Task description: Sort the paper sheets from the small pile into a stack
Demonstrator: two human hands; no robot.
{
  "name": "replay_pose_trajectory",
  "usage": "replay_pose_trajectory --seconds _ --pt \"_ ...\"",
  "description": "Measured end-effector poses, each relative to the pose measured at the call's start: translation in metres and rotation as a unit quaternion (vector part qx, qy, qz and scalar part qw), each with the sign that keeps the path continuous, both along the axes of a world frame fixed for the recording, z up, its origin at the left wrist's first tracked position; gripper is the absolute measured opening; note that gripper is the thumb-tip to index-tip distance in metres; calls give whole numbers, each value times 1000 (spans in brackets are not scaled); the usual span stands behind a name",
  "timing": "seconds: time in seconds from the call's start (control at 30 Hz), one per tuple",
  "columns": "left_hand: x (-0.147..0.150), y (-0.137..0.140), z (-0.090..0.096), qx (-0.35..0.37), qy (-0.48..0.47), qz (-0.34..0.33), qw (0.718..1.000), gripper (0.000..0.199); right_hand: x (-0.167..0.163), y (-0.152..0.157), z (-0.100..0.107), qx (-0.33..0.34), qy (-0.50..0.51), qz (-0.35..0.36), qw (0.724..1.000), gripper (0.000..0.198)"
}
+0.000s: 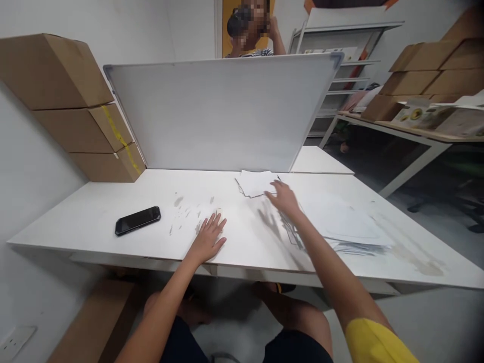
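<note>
My left hand (210, 234) lies on the white table with its fingers spread and nothing held. Grey smudges mark the surface around it. Further right, my right hand (283, 198) reaches toward the back with fingers apart, its tips beside a small pile of white paper sheets (257, 182). Whether the fingertips touch that pile I cannot tell. Under and beside my right forearm are dark thin edges (292, 233) of something partly hidden. A larger stack of white paper (346, 224) lies to the right of the forearm.
A black smartphone (138, 220) lies at the table's left. A whiteboard (223, 113) stands upright along the back edge, with stacked cardboard boxes (86, 128) to its left. Another person (257, 30) is behind the board. More boxes (419, 65) sit on a table at right.
</note>
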State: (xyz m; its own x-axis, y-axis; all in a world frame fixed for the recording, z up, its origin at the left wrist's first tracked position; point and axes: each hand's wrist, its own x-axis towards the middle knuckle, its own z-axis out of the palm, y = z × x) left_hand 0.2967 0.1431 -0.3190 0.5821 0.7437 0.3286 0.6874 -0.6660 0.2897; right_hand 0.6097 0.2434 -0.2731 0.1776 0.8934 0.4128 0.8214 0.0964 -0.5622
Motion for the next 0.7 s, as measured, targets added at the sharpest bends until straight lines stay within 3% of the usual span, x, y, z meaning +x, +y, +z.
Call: replay_pose_trajectory --seconds 0.13,0.3,0.53,0.6,0.7 --pt "-1 -1 -2 -10 -17 18 1000 55 -46 36 -33 -67 -44 21 997 55" --pt "-1 0 4 -14 -57 32 998 53 -39 59 -66 -87 -54 -91 991 52" --pt "3 2 3 -52 -17 50 997 50 -20 71 -74 -86 -57 -154 983 34" --pt "4 2 2 -45 -12 55 997 50 -19 68 -72 -51 -21 -147 988 34" --pt "3 1 3 -34 -15 60 998 50 -24 53 -58 55 67 -100 991 39"
